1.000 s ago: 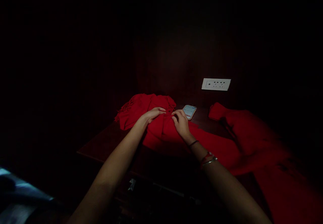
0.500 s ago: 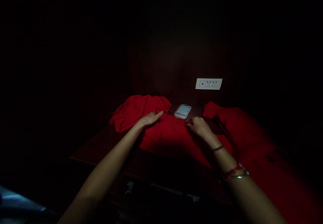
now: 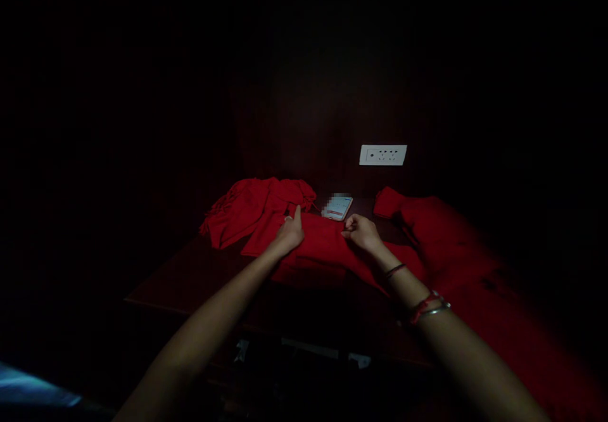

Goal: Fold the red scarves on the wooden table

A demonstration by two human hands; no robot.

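Two bare hands are seen at a flattened length of red cloth (image 3: 320,235), which is laid across a dark wooden tabletop (image 3: 173,276) in very dim light. At the far left, a pale bluish patch (image 3: 35,389) is caught low in the view. Next, a rumpled red bundle with a fringed edge (image 3: 242,210) is heaped on the tabletop; whether it is joined to the cloth cannot be told. Just right of it, the left hand (image 3: 291,235) is rested on the cloth, one digit pointed away from the body; its other fingers are partly hidden, so whether anything is held in its grip cannot be told. Beyond the cloth, a lit phone (image 3: 339,208) is laid face up, its screen partly pixelated. Beside the phone, the right hand (image 3: 363,233) is drawn into a pinching grip, with the cloth's far edge held between its fingertips. Above, a white socket panel (image 3: 382,154) is fixed to the wall. On the right forearm, a dark band (image 3: 396,270), a red band (image 3: 422,309) and a metal bangle (image 3: 437,311) are worn. Farthest right, more red fabric (image 3: 441,232) is spread into shadow.
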